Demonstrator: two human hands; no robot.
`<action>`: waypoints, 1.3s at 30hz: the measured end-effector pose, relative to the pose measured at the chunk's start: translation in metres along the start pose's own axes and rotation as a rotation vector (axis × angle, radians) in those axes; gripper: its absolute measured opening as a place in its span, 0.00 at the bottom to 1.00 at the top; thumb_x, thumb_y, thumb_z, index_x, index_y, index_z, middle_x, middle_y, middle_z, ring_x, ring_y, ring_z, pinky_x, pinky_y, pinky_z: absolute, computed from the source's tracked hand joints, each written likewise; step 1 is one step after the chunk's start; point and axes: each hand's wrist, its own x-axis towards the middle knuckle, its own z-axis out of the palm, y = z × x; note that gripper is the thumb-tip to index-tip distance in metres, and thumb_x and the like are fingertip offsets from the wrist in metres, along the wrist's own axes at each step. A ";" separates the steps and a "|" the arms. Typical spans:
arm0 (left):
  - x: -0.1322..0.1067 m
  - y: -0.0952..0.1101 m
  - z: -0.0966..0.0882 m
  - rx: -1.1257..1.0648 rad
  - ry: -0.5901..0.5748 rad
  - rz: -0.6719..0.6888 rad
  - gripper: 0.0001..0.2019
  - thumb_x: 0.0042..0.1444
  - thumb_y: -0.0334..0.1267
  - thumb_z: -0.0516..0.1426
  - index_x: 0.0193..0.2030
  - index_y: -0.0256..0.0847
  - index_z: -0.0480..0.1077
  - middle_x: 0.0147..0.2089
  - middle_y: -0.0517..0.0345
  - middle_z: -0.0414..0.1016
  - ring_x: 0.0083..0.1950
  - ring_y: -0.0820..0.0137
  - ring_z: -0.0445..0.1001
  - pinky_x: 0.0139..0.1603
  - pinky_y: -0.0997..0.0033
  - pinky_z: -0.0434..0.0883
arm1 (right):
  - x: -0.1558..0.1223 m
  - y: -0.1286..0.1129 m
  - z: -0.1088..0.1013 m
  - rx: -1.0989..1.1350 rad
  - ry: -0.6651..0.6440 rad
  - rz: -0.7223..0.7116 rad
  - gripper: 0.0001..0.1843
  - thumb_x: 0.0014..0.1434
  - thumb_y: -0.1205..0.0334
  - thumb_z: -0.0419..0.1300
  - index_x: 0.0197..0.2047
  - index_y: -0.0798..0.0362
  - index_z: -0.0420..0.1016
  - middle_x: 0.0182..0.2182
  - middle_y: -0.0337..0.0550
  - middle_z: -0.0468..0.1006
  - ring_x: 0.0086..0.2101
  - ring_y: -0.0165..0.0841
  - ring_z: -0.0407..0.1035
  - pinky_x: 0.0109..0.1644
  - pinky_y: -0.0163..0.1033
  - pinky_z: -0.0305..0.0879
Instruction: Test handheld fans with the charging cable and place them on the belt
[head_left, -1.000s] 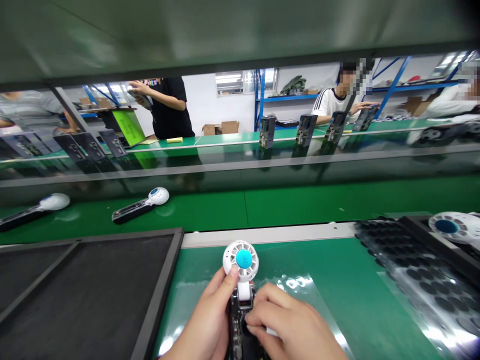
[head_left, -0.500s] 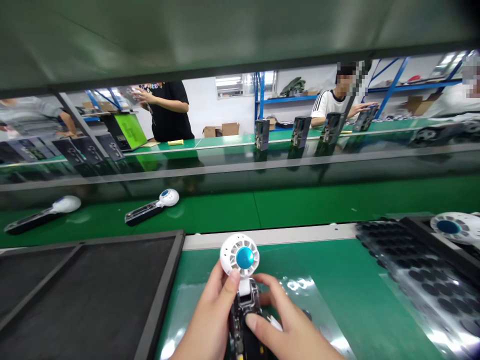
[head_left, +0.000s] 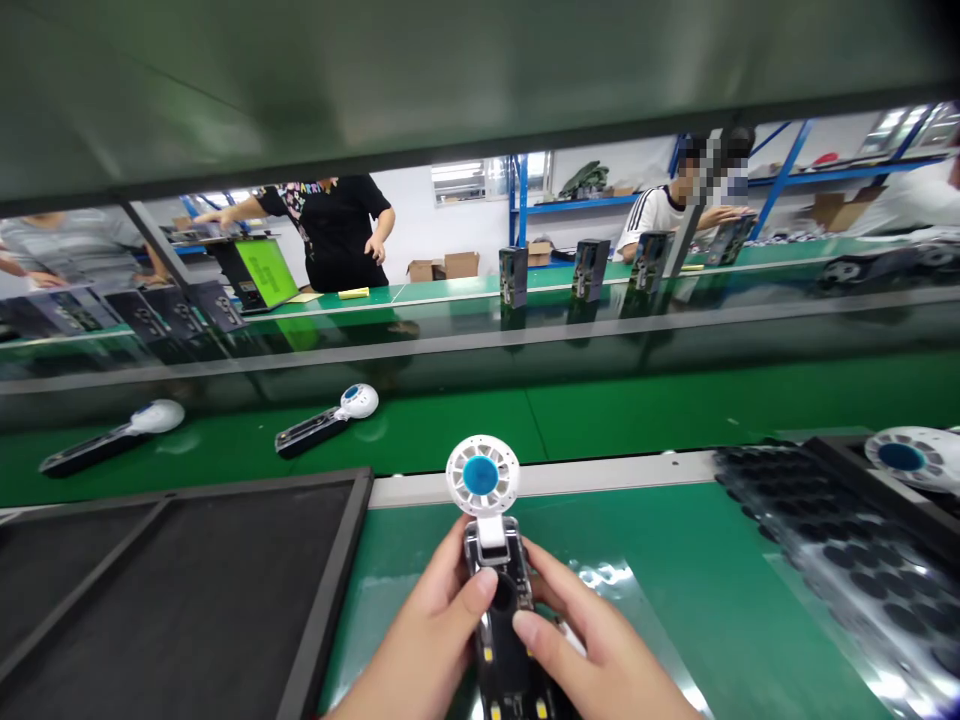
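Note:
A handheld fan [head_left: 495, 580] with a white round head, a blue centre and a dark see-through handle stands upright at bottom centre. My left hand [head_left: 420, 640] grips the handle from the left, thumb on its front. My right hand [head_left: 592, 650] holds it from the right, index fingertip pressed on the handle's front. Under my hands lies a shiny clear film sheet [head_left: 615, 590] on the green mat.
A black framed tray [head_left: 172, 580] fills the lower left. A sheet of black round pads [head_left: 832, 540] and a white fan head [head_left: 904, 457] lie at right. Two fans [head_left: 326, 420] [head_left: 112, 435] ride the green conveyor. Beyond it, people stand among upright dark boxes [head_left: 512, 276].
I have raised the fan and stood it upright, so more of its handle shows. My right index finger moved onto the handle's front. The conveyor fans drifted right.

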 end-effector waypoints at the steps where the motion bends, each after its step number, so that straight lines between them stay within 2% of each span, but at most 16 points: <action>1: 0.000 0.005 -0.002 0.041 -0.056 -0.014 0.24 0.51 0.38 0.56 0.55 0.43 0.57 0.56 0.53 0.65 0.57 0.62 0.60 0.58 0.63 0.55 | -0.001 -0.001 0.000 0.014 0.007 0.000 0.28 0.55 0.58 0.55 0.58 0.55 0.56 0.53 0.49 0.65 0.51 0.36 0.60 0.55 0.39 0.54; 3: 0.000 0.014 -0.005 0.173 -0.144 -0.021 0.23 0.51 0.36 0.56 0.55 0.43 0.57 0.55 0.52 0.65 0.55 0.63 0.62 0.57 0.63 0.56 | -0.001 -0.001 0.000 0.025 0.026 0.011 0.28 0.55 0.59 0.55 0.58 0.56 0.56 0.52 0.51 0.66 0.50 0.36 0.61 0.54 0.40 0.56; 5: 0.001 0.020 -0.007 0.286 -0.184 -0.014 0.22 0.51 0.34 0.56 0.53 0.42 0.58 0.54 0.52 0.66 0.54 0.64 0.63 0.57 0.63 0.56 | -0.001 0.000 0.001 0.020 0.019 0.016 0.28 0.54 0.61 0.55 0.57 0.57 0.57 0.51 0.51 0.68 0.49 0.37 0.62 0.52 0.40 0.58; 8: 0.001 0.018 -0.008 0.351 -0.164 0.005 0.21 0.50 0.31 0.56 0.51 0.41 0.58 0.52 0.52 0.66 0.53 0.65 0.63 0.55 0.64 0.58 | -0.001 0.001 0.002 -0.038 0.017 -0.001 0.28 0.52 0.63 0.55 0.57 0.54 0.59 0.48 0.49 0.71 0.48 0.38 0.64 0.51 0.42 0.60; 11: 0.001 0.009 -0.008 0.358 -0.105 0.026 0.21 0.48 0.30 0.56 0.49 0.41 0.58 0.48 0.51 0.68 0.51 0.63 0.65 0.52 0.63 0.60 | -0.003 -0.002 0.004 -0.115 0.074 -0.010 0.28 0.49 0.63 0.57 0.55 0.51 0.62 0.38 0.43 0.77 0.49 0.42 0.62 0.51 0.45 0.60; 14: 0.001 0.004 -0.009 0.338 -0.087 0.037 0.21 0.46 0.31 0.57 0.48 0.41 0.58 0.46 0.51 0.69 0.49 0.61 0.66 0.50 0.62 0.61 | -0.005 -0.005 0.005 -0.123 0.113 0.004 0.27 0.48 0.63 0.57 0.54 0.50 0.64 0.32 0.41 0.79 0.50 0.43 0.61 0.52 0.46 0.58; 17: 0.001 0.004 -0.008 0.285 -0.087 0.028 0.21 0.46 0.34 0.59 0.48 0.41 0.60 0.46 0.52 0.69 0.49 0.61 0.66 0.51 0.62 0.61 | -0.004 -0.006 0.007 -0.047 0.131 0.011 0.26 0.47 0.62 0.58 0.52 0.50 0.66 0.37 0.43 0.78 0.50 0.42 0.61 0.53 0.45 0.57; 20: 0.001 0.007 -0.002 0.200 -0.045 -0.001 0.21 0.48 0.38 0.58 0.50 0.44 0.59 0.49 0.52 0.68 0.51 0.62 0.65 0.51 0.64 0.60 | -0.001 -0.004 0.010 0.148 0.145 0.080 0.28 0.48 0.57 0.61 0.52 0.54 0.63 0.41 0.48 0.76 0.45 0.41 0.67 0.49 0.44 0.61; 23: 0.000 0.009 0.005 0.029 -0.004 -0.114 0.22 0.53 0.43 0.54 0.54 0.45 0.56 0.49 0.50 0.68 0.49 0.60 0.68 0.46 0.63 0.62 | -0.001 -0.003 0.014 0.359 0.157 0.183 0.33 0.45 0.49 0.63 0.51 0.55 0.59 0.40 0.49 0.77 0.41 0.41 0.70 0.45 0.43 0.64; 25: -0.002 0.009 0.009 -0.083 -0.019 -0.166 0.26 0.53 0.43 0.53 0.57 0.44 0.50 0.45 0.48 0.70 0.46 0.58 0.70 0.43 0.61 0.63 | -0.001 -0.003 0.015 0.410 0.165 0.198 0.35 0.43 0.47 0.64 0.51 0.54 0.59 0.40 0.48 0.77 0.42 0.41 0.69 0.45 0.42 0.64; 29: -0.005 0.010 0.010 -0.099 -0.163 -0.137 0.38 0.48 0.36 0.58 0.61 0.44 0.40 0.45 0.48 0.71 0.47 0.59 0.69 0.48 0.60 0.61 | -0.002 -0.002 0.014 0.412 0.150 0.173 0.35 0.44 0.46 0.64 0.51 0.53 0.59 0.40 0.48 0.76 0.42 0.41 0.69 0.46 0.43 0.62; 32: -0.005 0.011 0.007 0.015 -0.232 -0.113 0.36 0.49 0.35 0.58 0.61 0.45 0.41 0.47 0.48 0.70 0.50 0.61 0.67 0.50 0.61 0.59 | -0.001 0.000 0.014 0.363 0.150 0.151 0.32 0.46 0.48 0.63 0.51 0.53 0.59 0.41 0.48 0.76 0.45 0.41 0.66 0.48 0.43 0.60; 34: -0.005 0.012 0.006 0.057 -0.222 -0.096 0.37 0.48 0.36 0.59 0.60 0.44 0.41 0.48 0.48 0.69 0.50 0.61 0.66 0.51 0.61 0.58 | -0.002 0.002 0.015 0.341 0.136 0.113 0.33 0.47 0.48 0.62 0.52 0.53 0.58 0.42 0.48 0.75 0.46 0.41 0.66 0.50 0.43 0.57; 36: -0.006 0.013 0.006 0.056 -0.163 -0.085 0.38 0.47 0.38 0.60 0.60 0.45 0.41 0.48 0.49 0.68 0.49 0.61 0.66 0.51 0.61 0.58 | -0.003 0.003 0.015 0.340 0.118 0.083 0.34 0.48 0.45 0.60 0.54 0.52 0.56 0.42 0.47 0.75 0.45 0.40 0.66 0.51 0.44 0.56; 39: -0.007 0.017 0.007 0.045 -0.095 -0.120 0.39 0.46 0.40 0.59 0.60 0.49 0.38 0.47 0.50 0.67 0.44 0.61 0.69 0.44 0.61 0.63 | -0.003 0.002 0.008 0.265 0.197 0.099 0.31 0.51 0.40 0.54 0.53 0.48 0.57 0.43 0.44 0.73 0.44 0.39 0.65 0.48 0.42 0.58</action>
